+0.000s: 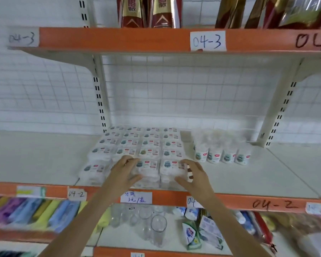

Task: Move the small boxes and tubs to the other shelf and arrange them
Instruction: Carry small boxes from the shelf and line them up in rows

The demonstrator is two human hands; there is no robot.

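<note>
Motion blur smears the box labels, and your hands hide the front stacks' sides. Your left hand (125,172) and right hand (192,175) are set apart, fingers curled, clamping the two front stacks of small boxes (157,170) between them on the middle shelf (267,179). More boxes sit in rows behind, with tubs (221,154) just to their right. Below, drinking glasses (152,225) stand on the lower shelf
</note>
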